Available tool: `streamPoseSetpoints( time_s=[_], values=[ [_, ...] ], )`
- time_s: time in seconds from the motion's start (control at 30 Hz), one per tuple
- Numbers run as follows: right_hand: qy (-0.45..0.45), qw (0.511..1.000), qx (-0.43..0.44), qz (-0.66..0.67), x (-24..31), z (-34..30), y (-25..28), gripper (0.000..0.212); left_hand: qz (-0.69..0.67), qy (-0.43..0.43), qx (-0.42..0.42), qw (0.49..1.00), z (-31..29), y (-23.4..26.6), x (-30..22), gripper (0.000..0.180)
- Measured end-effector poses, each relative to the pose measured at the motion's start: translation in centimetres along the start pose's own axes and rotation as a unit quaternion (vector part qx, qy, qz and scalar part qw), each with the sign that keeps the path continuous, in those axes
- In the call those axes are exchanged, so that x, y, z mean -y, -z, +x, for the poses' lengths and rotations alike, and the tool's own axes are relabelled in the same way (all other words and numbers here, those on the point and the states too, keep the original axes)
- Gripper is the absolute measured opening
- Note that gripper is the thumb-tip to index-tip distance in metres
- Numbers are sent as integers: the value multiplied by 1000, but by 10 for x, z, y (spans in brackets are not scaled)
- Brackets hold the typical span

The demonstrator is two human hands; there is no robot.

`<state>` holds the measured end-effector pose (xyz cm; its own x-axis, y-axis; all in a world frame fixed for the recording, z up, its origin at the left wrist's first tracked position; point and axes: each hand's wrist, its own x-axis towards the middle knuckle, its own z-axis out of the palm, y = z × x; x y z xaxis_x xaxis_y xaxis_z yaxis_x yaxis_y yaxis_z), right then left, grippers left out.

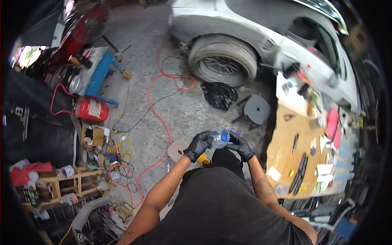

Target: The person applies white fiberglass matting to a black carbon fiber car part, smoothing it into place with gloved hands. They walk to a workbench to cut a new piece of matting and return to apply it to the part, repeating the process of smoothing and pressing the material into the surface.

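A clear plastic bottle with a blue cap is held in front of my body, its capped end tilted up and toward the right. My left hand, in a black glove, is closed around the bottle's left side. From the right, my right hand, also black-gloved, grips it close to the cap. Gloves cover part of the bottle, and blur keeps me from telling what is inside. Something purple shows just beyond it; its kind is unclear.
A grey car with a dusty wheel stands ahead, a black plastic bag and grey stool nearby. Right is a cardboard-covered workbench with tools. A beige stool, red hose and red tank lie leftward.
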<state>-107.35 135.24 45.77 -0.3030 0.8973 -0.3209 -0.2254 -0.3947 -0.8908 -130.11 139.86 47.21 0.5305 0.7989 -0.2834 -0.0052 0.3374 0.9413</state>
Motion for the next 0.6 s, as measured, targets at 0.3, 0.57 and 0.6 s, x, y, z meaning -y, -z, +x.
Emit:
streamPoseSetpoints(
  time_s=[0.3, 0.57, 0.6],
  values=[
    [9, 919, 247, -308, 40, 230, -32, 36, -21, 29, -137, 990, 39, 146, -36, 30],
    [50, 871, 250, -419, 58, 481, -14, 59, 94, 150, -523, 834, -10, 275, 109, 29],
    [36, 890, 289, -349, 55, 504, -56, 49, 444, 278, -439, 730, -113, 286, 182, 30]
  ],
)
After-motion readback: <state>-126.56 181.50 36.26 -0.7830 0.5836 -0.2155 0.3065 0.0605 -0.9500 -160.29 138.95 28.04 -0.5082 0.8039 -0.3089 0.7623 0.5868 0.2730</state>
